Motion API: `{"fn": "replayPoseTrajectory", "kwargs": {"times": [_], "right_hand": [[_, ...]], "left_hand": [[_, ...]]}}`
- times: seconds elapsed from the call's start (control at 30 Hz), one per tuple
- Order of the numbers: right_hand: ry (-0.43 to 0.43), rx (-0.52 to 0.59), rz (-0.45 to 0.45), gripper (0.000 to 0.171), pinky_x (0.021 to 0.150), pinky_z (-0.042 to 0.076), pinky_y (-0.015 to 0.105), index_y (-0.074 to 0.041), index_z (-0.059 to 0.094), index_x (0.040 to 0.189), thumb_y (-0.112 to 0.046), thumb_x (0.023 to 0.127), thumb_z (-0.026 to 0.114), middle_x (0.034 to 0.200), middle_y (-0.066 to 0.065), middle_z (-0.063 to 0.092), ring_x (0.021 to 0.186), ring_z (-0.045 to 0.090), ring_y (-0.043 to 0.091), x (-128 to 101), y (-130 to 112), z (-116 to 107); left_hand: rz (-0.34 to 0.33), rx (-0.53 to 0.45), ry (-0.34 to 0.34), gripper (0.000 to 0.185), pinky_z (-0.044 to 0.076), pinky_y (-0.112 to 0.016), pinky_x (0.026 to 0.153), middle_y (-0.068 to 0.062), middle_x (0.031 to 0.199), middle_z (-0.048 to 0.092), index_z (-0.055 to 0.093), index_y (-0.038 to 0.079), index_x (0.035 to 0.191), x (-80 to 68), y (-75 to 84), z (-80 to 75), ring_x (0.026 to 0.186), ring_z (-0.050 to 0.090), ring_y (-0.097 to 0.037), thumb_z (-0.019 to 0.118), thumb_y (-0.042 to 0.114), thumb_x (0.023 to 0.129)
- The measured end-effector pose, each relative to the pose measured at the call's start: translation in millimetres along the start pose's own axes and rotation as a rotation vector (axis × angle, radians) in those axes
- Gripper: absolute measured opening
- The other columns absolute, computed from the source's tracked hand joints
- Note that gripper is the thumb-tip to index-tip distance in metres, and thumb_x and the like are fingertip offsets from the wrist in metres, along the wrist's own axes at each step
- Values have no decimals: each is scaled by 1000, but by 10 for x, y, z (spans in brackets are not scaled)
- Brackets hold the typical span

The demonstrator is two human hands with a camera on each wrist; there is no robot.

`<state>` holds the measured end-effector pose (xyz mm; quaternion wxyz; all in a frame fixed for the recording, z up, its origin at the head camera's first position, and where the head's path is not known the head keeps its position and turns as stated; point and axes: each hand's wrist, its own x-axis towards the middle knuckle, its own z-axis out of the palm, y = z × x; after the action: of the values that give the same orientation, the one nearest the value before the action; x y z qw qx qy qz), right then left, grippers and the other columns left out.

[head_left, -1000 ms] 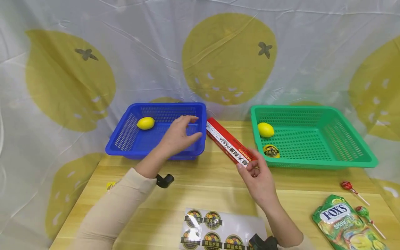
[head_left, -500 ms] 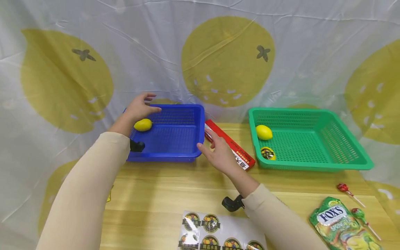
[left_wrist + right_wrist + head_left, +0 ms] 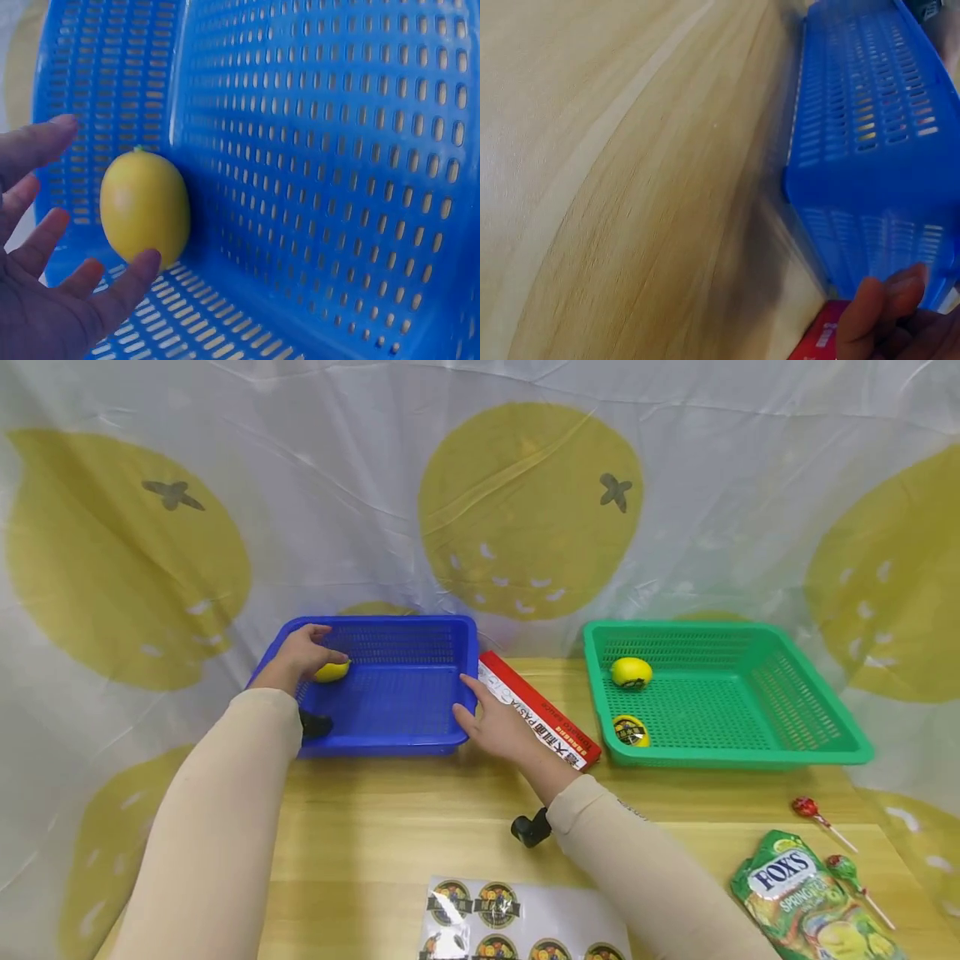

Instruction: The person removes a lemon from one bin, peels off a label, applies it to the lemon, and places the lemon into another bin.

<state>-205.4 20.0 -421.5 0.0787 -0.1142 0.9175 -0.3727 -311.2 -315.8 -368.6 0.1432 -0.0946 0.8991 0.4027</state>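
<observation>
My left hand (image 3: 303, 653) hovers over the left end of the blue basket (image 3: 467, 693), fingers spread. Below it sits a lemon (image 3: 146, 210), leaning against the basket's wall in the left wrist view. The thumb tip overlaps the fruit's lower edge there; whether they touch, I cannot tell. At the opposite end, my right hand (image 3: 498, 722) is by the basket's right wall, thumb and forefinger apart. Contact with the wall is unclear. Partly under that hand, a red and white pasta box (image 3: 551, 714) lies slanted on the table, its red end also showing in the right wrist view.
A green basket (image 3: 795, 756) at right holds a lemon (image 3: 631, 672) and a yellow thing with a round black label (image 3: 630, 731). In front lie a sheet of stickers (image 3: 551, 906), a Fox's candy bag (image 3: 806, 893), a red lollipop (image 3: 806, 808) and a green one (image 3: 842, 866). A curtain (image 3: 360, 485) hangs behind.
My right hand has let go of the pasta box's near end and moved left to the blue basket's right side. The left hand has travelled left and then down, over the lemon.
</observation>
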Motion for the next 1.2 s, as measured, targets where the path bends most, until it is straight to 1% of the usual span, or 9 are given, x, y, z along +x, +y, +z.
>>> {"fn": "replayPoseTrajectory", "kwargs": {"times": [0.17,0.27,0.37,0.43,0.57,0.77,0.87,0.97,1.2], "right_hand": [[-5,31,17,61,110,46,56,-31,31,160,-46,104,49,153,14,53,131,59,40,-37,0,49],[-2,30,24,60,107,48,55,-34,31,160,-47,104,48,150,14,56,127,62,39,-48,-18,81],[4,34,25,60,103,51,54,-36,31,160,-48,103,48,146,16,59,120,66,39,-56,-56,112],[6,33,30,60,101,52,54,-36,32,159,-49,103,48,144,17,61,117,67,39,-60,-83,126],[10,21,39,60,102,51,54,-37,31,159,-50,103,47,145,17,60,119,66,39,-64,-108,119],[15,2,27,60,104,50,54,-34,32,160,-48,103,47,147,16,59,123,64,40,-57,-93,74],[11,3,25,61,105,50,54,-33,32,160,-47,103,47,148,15,58,124,64,39,-49,-84,51],[14,13,31,61,105,50,53,-34,32,160,-46,102,48,149,13,57,125,63,37,-33,-71,28],[6,5,39,61,106,49,53,-34,32,160,-46,102,49,152,10,55,129,61,36,-23,-44,9]], "left_hand": [[21,130,-37,80,35,-61,118,-31,166,15,21,1,161,41,-136,-12,147,29,-53,66,7,95],[61,265,-40,74,34,-63,117,-35,161,24,30,-1,157,73,-186,-35,141,34,-53,66,6,93],[102,401,-37,70,30,-66,116,-37,155,32,37,0,153,95,-225,-66,137,34,-56,66,6,90],[115,453,-42,68,30,-67,115,-37,152,36,40,0,151,105,-248,-82,132,37,-56,66,6,89],[118,425,-69,70,35,-66,112,-37,148,39,39,0,152,119,-260,-61,123,42,-50,68,5,88],[102,427,-45,71,35,-66,112,-37,148,39,41,1,151,142,-239,16,127,42,-51,74,12,89],[110,443,-38,68,36,-66,112,-36,147,41,43,0,150,171,-241,40,125,44,-51,73,9,89],[145,449,-44,66,37,-65,111,-37,145,43,44,-3,148,222,-251,49,124,45,-51,70,6,88],[156,406,-53,67,38,-63,111,-36,143,46,44,-4,148,260,-286,35,125,46,-49,72,6,88]]}}
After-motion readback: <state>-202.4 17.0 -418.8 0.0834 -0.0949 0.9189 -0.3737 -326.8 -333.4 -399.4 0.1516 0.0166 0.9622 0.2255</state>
